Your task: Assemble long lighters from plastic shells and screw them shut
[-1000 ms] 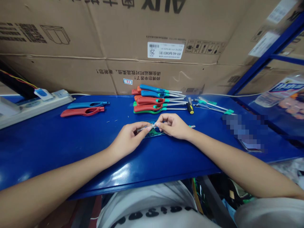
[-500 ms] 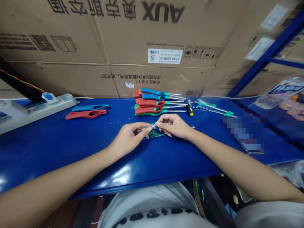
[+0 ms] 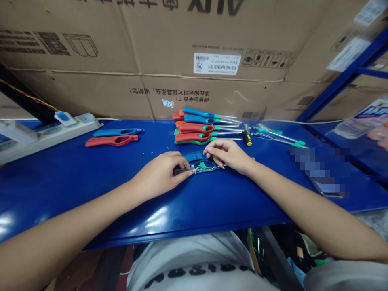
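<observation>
My left hand [image 3: 162, 171] lies on the blue table [image 3: 91, 182] with its fingers curled round a small dark and clear tube at the rear of an opened blue lighter shell [image 3: 197, 158]. My right hand [image 3: 228, 155] rests just to the right, fingers pressed down on the same shell, where a green trigger part [image 3: 205, 165] and thin wires show. Both hands touch the shell, which lies flat on the table.
A pile of red, blue and green long lighters [image 3: 197, 127] lies behind the hands. A yellow-handled screwdriver [image 3: 247, 135] and metal nozzle rods [image 3: 280, 137] lie to the right. Two shell halves, blue [image 3: 118, 132] and red [image 3: 110, 140], lie at left beside a power strip [image 3: 42, 135]. Cardboard boxes [image 3: 182, 60] stand behind.
Both hands have come down from holding the small tube just above the table and now press it into the lighter shell on the table. The view tilted a little.
</observation>
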`<state>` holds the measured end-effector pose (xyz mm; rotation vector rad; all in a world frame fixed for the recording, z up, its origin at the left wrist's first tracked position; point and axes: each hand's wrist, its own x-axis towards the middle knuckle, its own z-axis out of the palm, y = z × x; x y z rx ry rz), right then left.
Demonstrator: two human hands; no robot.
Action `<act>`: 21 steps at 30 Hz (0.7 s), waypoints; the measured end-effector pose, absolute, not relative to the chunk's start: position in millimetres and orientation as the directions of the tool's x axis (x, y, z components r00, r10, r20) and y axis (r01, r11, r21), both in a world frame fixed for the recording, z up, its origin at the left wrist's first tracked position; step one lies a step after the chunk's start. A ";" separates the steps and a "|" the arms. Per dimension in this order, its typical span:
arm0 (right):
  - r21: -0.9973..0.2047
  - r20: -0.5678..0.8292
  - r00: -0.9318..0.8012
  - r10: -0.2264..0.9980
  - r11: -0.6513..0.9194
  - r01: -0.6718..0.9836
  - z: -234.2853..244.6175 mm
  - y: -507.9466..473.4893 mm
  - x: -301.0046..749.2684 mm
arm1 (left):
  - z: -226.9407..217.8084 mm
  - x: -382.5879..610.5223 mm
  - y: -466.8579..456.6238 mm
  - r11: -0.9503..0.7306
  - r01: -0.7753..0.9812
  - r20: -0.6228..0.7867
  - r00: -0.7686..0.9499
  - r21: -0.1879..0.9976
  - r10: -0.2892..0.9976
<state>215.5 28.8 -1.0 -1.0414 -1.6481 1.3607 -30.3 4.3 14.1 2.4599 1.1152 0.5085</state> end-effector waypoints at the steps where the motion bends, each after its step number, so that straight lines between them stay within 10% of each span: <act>1: -0.986 0.048 -0.389 0.920 0.105 0.127 -0.7 28.8 215.4 | 14.0 -30.6 3.9 -0.592 0.641 0.138 0.613 0.489 0.778; 12: -0.966 0.064 -0.414 0.908 0.161 0.204 -0.2 25.7 215.4 | 18.7 -31.2 1.4 -0.535 0.680 0.081 0.578 0.502 0.812; 21: -0.662 0.326 -0.687 0.650 0.676 0.325 2.2 11.0 217.0 | 22.5 -28.8 1.7 -0.534 0.687 0.061 0.585 0.493 0.809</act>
